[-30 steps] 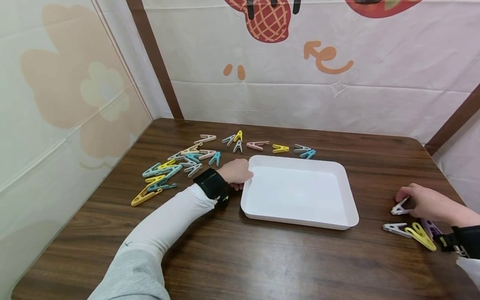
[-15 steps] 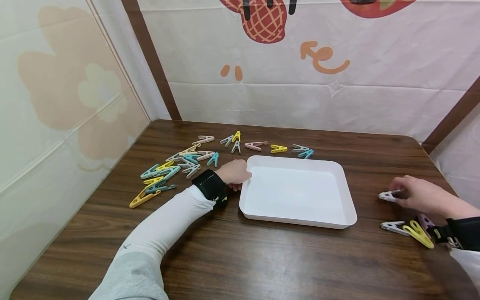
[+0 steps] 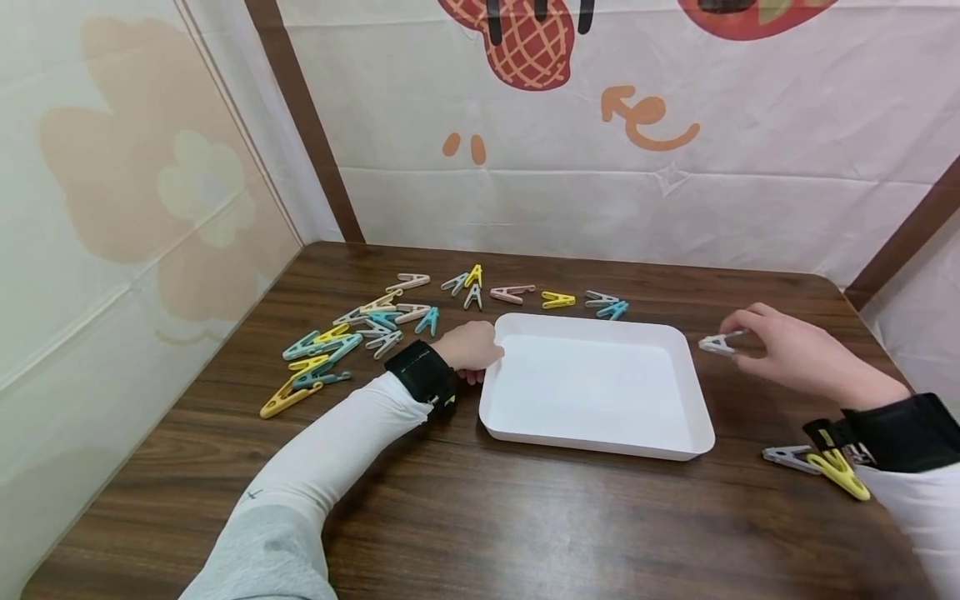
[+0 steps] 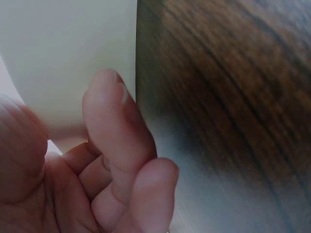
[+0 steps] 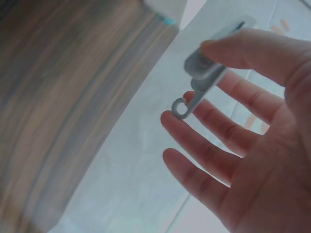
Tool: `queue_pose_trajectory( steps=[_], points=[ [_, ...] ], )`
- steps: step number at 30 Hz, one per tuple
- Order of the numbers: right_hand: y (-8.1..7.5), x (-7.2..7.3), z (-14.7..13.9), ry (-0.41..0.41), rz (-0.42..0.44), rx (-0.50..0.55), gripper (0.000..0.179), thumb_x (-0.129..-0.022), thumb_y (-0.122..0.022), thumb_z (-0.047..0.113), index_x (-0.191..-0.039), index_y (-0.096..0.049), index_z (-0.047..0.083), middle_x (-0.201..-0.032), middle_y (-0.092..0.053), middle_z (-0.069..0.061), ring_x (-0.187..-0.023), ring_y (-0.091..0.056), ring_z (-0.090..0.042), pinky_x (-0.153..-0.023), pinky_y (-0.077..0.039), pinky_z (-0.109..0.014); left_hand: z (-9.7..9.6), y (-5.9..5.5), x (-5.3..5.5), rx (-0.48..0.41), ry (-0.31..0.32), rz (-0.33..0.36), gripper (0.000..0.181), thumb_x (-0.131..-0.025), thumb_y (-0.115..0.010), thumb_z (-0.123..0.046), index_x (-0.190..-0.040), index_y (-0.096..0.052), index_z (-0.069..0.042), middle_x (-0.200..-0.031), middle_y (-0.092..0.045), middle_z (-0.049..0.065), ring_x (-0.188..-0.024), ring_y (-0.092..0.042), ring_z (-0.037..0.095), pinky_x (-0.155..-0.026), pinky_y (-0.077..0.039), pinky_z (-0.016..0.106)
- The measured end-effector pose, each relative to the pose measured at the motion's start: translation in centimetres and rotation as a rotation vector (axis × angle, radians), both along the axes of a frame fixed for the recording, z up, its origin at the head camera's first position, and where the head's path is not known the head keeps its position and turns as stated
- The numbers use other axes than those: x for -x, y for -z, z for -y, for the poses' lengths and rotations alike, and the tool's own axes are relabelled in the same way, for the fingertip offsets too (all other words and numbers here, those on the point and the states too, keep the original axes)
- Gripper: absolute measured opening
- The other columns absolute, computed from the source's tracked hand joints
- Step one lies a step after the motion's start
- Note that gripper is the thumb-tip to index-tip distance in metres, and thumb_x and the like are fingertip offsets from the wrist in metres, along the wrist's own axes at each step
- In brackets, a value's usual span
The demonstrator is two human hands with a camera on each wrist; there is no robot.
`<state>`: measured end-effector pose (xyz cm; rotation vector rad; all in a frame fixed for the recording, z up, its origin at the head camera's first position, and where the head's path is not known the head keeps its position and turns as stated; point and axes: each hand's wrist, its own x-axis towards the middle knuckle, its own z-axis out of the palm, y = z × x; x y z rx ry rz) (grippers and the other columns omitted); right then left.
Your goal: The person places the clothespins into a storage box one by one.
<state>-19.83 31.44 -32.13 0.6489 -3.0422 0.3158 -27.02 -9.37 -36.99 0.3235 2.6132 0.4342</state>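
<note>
A pale grey clip (image 3: 718, 343) is pinched between the thumb and fingers of the right hand (image 3: 783, 348) and is held over the tabletop (image 3: 540, 525), just beside the right end of a white tray (image 3: 592, 392). In the right wrist view, the clip's small ring is seen by the fingertips. The tray's left rim is gripped by the left hand (image 3: 470, 348), with fingers set against the outer wall. To the left of the tray, a loose cluster of clips (image 3: 330, 350) in teal, yellow, grey and cream is spread. Behind the tray, a pink clip (image 3: 512, 293), a yellow clip (image 3: 558, 300) and a blue clip (image 3: 612, 310) are laid out. Near the right wrist, a grey clothespin (image 3: 790, 458) is placed beside a yellow clothespin (image 3: 843, 477), which is partly covered by a black wristband (image 3: 896, 433).
</note>
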Motion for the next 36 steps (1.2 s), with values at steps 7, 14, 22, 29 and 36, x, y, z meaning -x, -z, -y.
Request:
queue_pose_trajectory(
  steps=[7, 14, 22, 29, 36],
  points=[
    [-0.7, 1.0, 4.2, -0.079, -0.059, -0.033, 0.030, -0.084, -0.074, 0.017, -0.111, -0.062, 0.011, -0.099, -0.058, -0.006, -0.073, -0.055, -0.016, -0.060, -0.045, -0.037, -0.1, 0.1, -0.1, 0.007, 0.000, -0.008, 0.032, -0.101, -0.046, -0.021, -0.079, -0.063, -0.004, -0.057, -0.064, 0.007, -0.045, -0.058, 0.017, -0.045, -0.047, 0.028],
    [0.3, 1.9, 7.5, -0.147, -0.024, -0.090, 0.027, -0.085, -0.073, 0.020, -0.109, -0.061, 0.013, -0.089, -0.056, -0.002, -0.060, -0.047, -0.013, -0.051, -0.039, -0.030, -0.1, 0.3, -0.1, 0.015, 0.001, -0.010, 0.034, -0.101, -0.047, -0.021, -0.077, -0.064, -0.004, -0.058, -0.064, 0.007, -0.046, -0.059, 0.017, -0.045, -0.047, 0.029],
    [2.2, 2.9, 8.7, -0.176, 0.018, -0.158, 0.028, -0.084, -0.075, 0.020, -0.107, -0.062, 0.011, -0.090, -0.060, -0.001, -0.060, -0.047, -0.013, -0.054, -0.042, -0.029, -0.1, 0.3, 0.1, 0.018, 0.001, -0.013, 0.033, -0.101, -0.047, -0.022, -0.078, -0.064, -0.004, -0.059, -0.065, 0.007, -0.047, -0.060, 0.018, -0.046, -0.047, 0.029],
    [3.3, 3.7, 8.4, -0.182, 0.009, -0.201, 0.026, -0.085, -0.074, 0.020, -0.106, -0.062, 0.010, -0.085, -0.061, -0.001, -0.062, -0.049, -0.013, -0.057, -0.045, -0.031, -0.1, 0.3, 0.1, 0.012, 0.005, -0.011, 0.033, -0.100, -0.046, -0.021, -0.078, -0.063, -0.004, -0.058, -0.064, 0.007, -0.047, -0.060, 0.018, -0.045, -0.047, 0.029],
    [3.8, 4.1, 8.2, -0.203, -0.020, -0.224, 0.027, -0.084, -0.075, 0.018, -0.105, -0.063, 0.008, -0.083, -0.062, -0.002, -0.061, -0.048, -0.014, -0.056, -0.043, -0.031, 0.0, 0.4, 0.3, 0.008, 0.002, 0.001, 0.033, -0.101, -0.047, -0.021, -0.079, -0.064, -0.003, -0.057, -0.064, 0.007, -0.045, -0.059, 0.018, -0.044, -0.047, 0.029]
  ],
)
